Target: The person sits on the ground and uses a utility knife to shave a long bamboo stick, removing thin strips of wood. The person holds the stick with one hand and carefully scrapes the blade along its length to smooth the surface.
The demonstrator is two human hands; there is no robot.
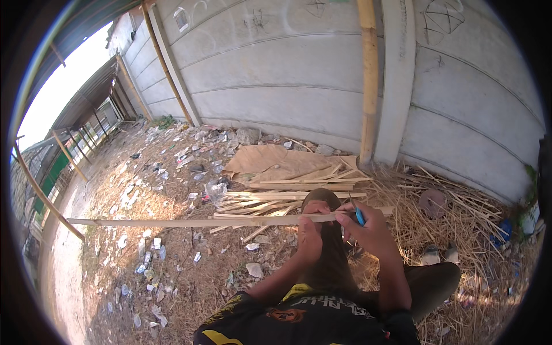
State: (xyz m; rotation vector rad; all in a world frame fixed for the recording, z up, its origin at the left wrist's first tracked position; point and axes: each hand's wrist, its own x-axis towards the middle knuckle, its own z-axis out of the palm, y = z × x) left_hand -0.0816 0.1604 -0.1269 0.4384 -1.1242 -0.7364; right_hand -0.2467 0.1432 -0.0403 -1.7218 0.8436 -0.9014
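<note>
A long pale bamboo strip [190,222] lies level across my lap, reaching far out to the left and ending just past my right hand. My left hand [310,234] is closed around it above my raised knee. Close beside it, my right hand [371,230] grips a blue-handled knife [359,216], its thin dark blade pointing up and away from me. The thumb of that hand also presses against the strip. Whether the blade's edge touches the bamboo cannot be made out.
Several cut bamboo strips [270,198] are piled beyond my knee, beside a flattened brown sheet [276,161]. Dry shavings [397,192] and thin offcuts cover the ground to the right. A bamboo pole [368,80] stands against the grey wall [276,63]. Litter is scattered at left.
</note>
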